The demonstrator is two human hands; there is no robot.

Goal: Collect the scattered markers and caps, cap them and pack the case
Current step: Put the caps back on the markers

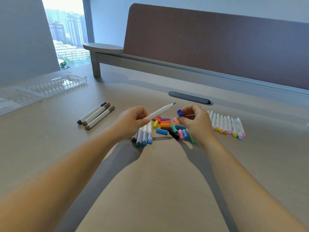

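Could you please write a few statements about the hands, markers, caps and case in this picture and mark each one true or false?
1. The left hand holds an uncapped marker with a purple tip. True.
2. The right hand pinches a yellow cap. False: it pinches a blue cap.
3. Three capped markers lie together to the left of the hands. True.
4. The clear case sits between the two hands. False: it lies at the far left of the table.
5. Loose caps lie in a pile between the hands. True.
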